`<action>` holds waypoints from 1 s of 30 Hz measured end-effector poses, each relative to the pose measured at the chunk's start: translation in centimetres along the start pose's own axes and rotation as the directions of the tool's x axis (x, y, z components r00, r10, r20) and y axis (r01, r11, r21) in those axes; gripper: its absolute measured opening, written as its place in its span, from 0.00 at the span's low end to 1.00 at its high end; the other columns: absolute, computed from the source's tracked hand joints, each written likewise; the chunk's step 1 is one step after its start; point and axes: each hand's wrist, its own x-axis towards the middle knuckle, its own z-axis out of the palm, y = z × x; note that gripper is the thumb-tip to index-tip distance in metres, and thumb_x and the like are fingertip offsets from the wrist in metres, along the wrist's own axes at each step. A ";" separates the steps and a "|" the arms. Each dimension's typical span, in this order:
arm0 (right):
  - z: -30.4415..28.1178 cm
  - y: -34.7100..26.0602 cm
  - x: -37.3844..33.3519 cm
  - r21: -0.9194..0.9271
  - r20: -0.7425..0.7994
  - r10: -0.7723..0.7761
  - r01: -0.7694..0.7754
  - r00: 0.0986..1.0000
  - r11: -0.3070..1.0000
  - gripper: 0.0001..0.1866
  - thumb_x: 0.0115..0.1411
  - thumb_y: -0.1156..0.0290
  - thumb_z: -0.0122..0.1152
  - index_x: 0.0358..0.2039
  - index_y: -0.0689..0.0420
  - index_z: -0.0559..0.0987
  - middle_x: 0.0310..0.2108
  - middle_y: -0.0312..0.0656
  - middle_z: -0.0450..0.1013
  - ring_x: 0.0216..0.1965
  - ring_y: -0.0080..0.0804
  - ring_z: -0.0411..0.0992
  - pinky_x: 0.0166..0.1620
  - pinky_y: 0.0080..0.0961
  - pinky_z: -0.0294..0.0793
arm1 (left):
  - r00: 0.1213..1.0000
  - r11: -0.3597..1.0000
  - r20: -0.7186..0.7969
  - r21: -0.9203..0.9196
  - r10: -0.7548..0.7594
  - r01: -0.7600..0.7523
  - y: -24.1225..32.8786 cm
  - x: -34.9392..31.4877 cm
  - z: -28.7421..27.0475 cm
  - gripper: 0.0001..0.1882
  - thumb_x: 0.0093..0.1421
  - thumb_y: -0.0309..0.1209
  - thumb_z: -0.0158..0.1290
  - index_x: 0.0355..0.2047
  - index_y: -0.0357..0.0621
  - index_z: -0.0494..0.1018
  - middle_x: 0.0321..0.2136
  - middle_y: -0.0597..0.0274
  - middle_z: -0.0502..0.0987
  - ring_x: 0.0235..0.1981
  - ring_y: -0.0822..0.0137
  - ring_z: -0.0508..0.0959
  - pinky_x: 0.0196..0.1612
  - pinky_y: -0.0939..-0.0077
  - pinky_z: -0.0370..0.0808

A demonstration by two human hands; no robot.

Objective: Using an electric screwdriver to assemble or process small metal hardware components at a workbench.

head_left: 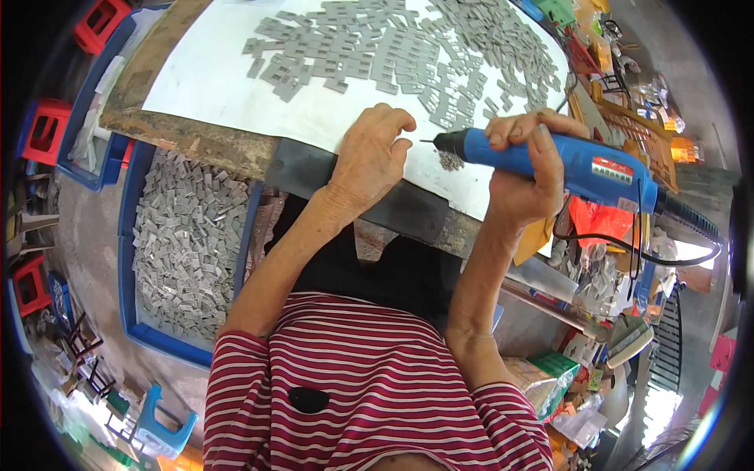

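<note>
My right hand (pixel 531 169) is wrapped round a blue electric screwdriver (pixel 580 163), its thin bit pointing left across the table edge. Facing that bit, my left hand (pixel 369 153) is curled, with thumb and forefinger drawn close together. Whatever those fingers hold, if anything, is too small or hidden to make out. Just under the screwdriver's black nose lies a little heap of small metal screws (pixel 451 161) on the white sheet (pixel 212 78). Beyond both hands, many flat grey slotted pieces (pixel 345 47) are spread over the sheet, some in rows.
A blue bin (pixel 126 275) of loose grey pieces stands on the floor at left. A dark strip (pixel 314 165) runs along the worn table's near edge. The screwdriver's black cord (pixel 667 261) loops at right. Red stools (pixel 49 132) and a blue stool (pixel 163 424) stand at left.
</note>
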 end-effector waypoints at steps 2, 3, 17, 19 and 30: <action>-0.2 0.0 -0.1 0.018 0.000 -0.002 0.002 1.000 1.000 0.13 0.48 0.81 0.53 0.35 0.64 0.66 0.18 0.46 0.67 0.17 0.33 0.67 0.26 0.31 0.70 | 0.999 0.998 -0.052 0.068 0.016 -0.013 -0.5 0.3 -1.2 0.09 0.47 0.21 0.52 0.31 0.38 0.70 0.28 0.56 0.71 0.30 0.60 0.73 0.35 0.71 0.69; -0.7 0.0 -0.2 -0.023 0.048 0.016 -0.015 0.999 1.000 0.13 0.49 0.78 0.52 0.37 0.62 0.66 0.20 0.46 0.66 0.19 0.34 0.66 0.29 0.33 0.67 | 0.995 0.992 -0.098 0.126 0.032 -0.020 -0.8 0.5 -1.9 0.08 0.47 0.21 0.52 0.31 0.38 0.70 0.29 0.56 0.71 0.30 0.60 0.73 0.35 0.70 0.69; -0.2 0.6 -0.4 -0.003 -0.014 0.029 -0.029 0.999 1.000 0.14 0.47 0.82 0.55 0.35 0.63 0.66 0.19 0.46 0.67 0.17 0.33 0.67 0.25 0.30 0.70 | 0.987 0.874 -0.001 0.466 0.159 -0.140 -5.1 3.6 -5.9 0.08 0.47 0.20 0.54 0.30 0.42 0.73 0.29 0.58 0.67 0.36 0.57 0.68 0.39 0.69 0.66; -0.2 0.7 -0.4 -0.011 -0.012 0.028 -0.028 1.000 1.000 0.14 0.47 0.82 0.55 0.35 0.63 0.66 0.19 0.46 0.67 0.17 0.33 0.67 0.25 0.30 0.70 | 0.986 0.880 0.021 0.449 0.163 -0.155 -5.3 3.7 -5.9 0.08 0.47 0.21 0.54 0.29 0.42 0.73 0.29 0.58 0.67 0.36 0.57 0.67 0.40 0.69 0.66; 0.3 0.6 0.1 -0.118 0.052 0.068 -0.061 0.996 0.991 0.12 0.50 0.75 0.51 0.37 0.61 0.67 0.21 0.44 0.66 0.21 0.35 0.65 0.31 0.34 0.65 | 0.960 0.924 0.204 0.292 0.193 -0.248 -3.0 2.4 -2.7 0.06 0.46 0.20 0.52 0.27 0.39 0.71 0.29 0.58 0.69 0.35 0.56 0.67 0.40 0.67 0.65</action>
